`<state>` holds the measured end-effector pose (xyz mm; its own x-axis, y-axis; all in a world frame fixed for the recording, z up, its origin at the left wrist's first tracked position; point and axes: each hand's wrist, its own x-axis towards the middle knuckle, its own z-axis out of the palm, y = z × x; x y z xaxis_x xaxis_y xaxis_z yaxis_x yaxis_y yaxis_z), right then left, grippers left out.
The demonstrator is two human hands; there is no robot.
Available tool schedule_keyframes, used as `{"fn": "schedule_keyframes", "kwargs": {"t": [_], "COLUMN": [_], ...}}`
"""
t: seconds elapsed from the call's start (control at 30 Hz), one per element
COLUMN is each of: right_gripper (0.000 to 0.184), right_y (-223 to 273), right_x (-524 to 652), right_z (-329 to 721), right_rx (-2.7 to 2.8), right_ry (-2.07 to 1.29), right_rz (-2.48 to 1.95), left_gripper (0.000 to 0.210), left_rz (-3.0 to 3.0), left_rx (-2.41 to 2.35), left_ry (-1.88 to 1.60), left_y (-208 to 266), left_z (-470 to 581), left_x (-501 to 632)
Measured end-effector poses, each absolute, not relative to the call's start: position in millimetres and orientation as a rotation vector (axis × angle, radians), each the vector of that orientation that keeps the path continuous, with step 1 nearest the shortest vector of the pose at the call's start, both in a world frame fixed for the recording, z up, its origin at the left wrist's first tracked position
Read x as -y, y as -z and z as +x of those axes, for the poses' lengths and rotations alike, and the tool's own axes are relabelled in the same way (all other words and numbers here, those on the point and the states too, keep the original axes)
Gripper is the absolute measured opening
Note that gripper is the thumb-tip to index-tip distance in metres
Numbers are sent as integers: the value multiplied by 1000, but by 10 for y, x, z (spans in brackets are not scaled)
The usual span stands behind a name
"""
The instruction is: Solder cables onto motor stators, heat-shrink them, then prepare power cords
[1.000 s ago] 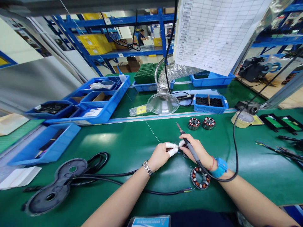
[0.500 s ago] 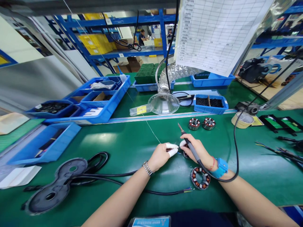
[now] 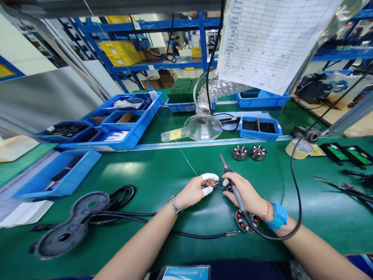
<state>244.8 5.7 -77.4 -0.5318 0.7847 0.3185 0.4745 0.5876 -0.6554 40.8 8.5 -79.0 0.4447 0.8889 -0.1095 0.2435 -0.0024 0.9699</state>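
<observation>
My left hand [image 3: 194, 189], with white finger cots on thumb and fingers, is closed around thin coloured wires [image 3: 216, 184], yellow and blue among them. A thin strand of solder wire [image 3: 186, 158] runs down from the upper left to this hand. My right hand [image 3: 244, 191] grips a soldering iron [image 3: 236, 193], whose tip points up and away from the wires. Beneath its fingers, a small wound stator is mostly hidden beside the wire ends. Another stator [image 3: 239, 221] lies under the iron's cord, close to my right wrist.
Two stators [image 3: 258, 153] stand farther back. A grey figure-eight housing [image 3: 68, 229] with black cables [image 3: 201, 235] lies at left. A clear fume hood [image 3: 203, 127], blue bins [image 3: 259, 129] and a hanging paper sheet [image 3: 271, 46] are ahead. Cable ends [image 3: 346, 189] lie at right.
My right hand and the iron have shifted slightly right and down, uncovering more of the coloured wires. My left hand has turned a little, its finger cots spreading somewhat around the wires.
</observation>
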Motion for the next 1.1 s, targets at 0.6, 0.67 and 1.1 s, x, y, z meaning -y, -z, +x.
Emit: {"fn": "schedule_keyframes", "kwargs": {"t": [0.6,0.67,1.1], "right_gripper": [27,28,33], "right_y": [839,843,804], "right_x": [-80,-77,-50], "right_z": [2477,2485,2485], "right_rx": [2138,2130,2097], "right_ry": [-600,-608,-673], "right_rz": [-992,-1007,-1036], "left_gripper": [17,20,19], "left_rz": [2125,2131,2110], "left_rx": [-1255,-1294,-1286], "left_ry": [-673,-626,-586], "left_y": [830,812,738], "left_z": [525,539,595], "left_x": [-50,-38,-36]}}
